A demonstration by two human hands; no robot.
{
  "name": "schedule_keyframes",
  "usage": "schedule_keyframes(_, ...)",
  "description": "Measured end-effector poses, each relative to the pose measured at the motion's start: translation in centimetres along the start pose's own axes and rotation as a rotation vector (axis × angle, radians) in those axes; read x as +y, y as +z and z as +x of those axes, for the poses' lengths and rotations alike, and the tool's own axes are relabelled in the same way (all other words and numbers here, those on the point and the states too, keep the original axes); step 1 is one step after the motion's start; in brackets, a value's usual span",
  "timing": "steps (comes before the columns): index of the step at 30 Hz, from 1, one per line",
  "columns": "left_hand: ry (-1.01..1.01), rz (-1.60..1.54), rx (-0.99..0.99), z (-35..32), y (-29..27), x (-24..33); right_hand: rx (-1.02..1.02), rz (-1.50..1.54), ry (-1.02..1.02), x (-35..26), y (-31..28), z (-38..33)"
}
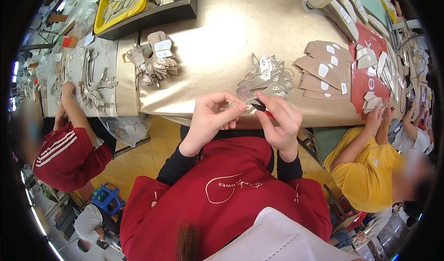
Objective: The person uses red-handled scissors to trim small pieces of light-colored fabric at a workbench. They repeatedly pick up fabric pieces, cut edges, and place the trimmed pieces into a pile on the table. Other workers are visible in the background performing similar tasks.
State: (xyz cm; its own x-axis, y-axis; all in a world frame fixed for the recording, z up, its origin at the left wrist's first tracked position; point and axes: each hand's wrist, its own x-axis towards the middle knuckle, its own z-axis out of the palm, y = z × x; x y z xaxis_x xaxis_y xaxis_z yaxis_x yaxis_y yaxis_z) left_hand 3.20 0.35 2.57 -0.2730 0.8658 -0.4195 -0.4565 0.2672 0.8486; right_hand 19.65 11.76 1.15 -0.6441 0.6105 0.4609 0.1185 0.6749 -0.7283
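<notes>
Over the front edge of the table, my left hand (213, 118) pinches a small pale strip (250, 102) between thumb and fingers. Close beside it, the fingers of my right hand (282, 122) are closed around a small black tool (259, 106) with a red part; its exact kind is mostly hidden. The tool's tip meets the strip between the two hands. Just beyond my fingers lies a heap of grey-beige cut pieces (266, 78) with pale oval marks, some fanned over each other.
Left on the gold-coloured table cover (212, 39) lie bundled beige pieces (159, 67); right, larger fanned panels (326, 69) beside a red sheet (367, 83). A dark box (171, 17) with a yellow tray (98, 23) stands far left. Co-workers in red (69, 157) and yellow (365, 168) flank me.
</notes>
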Motion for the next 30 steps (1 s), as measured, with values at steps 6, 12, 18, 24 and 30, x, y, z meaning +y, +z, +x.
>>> schedule_keyframes(6,0.025,0.046,0.013,-0.2,0.2,0.2,0.013,-0.06,-0.069,0.2,-0.2,0.2)
schedule_keyframes(12,0.064,0.131,0.007,-0.3,0.2,0.3,-0.003,-0.062,-0.063,0.2,-0.2,0.3)
schedule_keyframes(18,0.055,0.019,-0.052,-0.2,0.4,0.1,-0.035,0.212,0.188,-0.4,0.4,-0.5)
schedule_keyframes(24,-0.06,-0.15,-0.097,-0.1,0.1,0.1,-0.034,0.637,0.565,-0.9,1.0,-1.6)
schedule_keyframes(30,-0.069,-0.195,-0.108,0.0,0.2,0.1,-0.019,0.802,0.643,-0.7,1.0,-2.2)
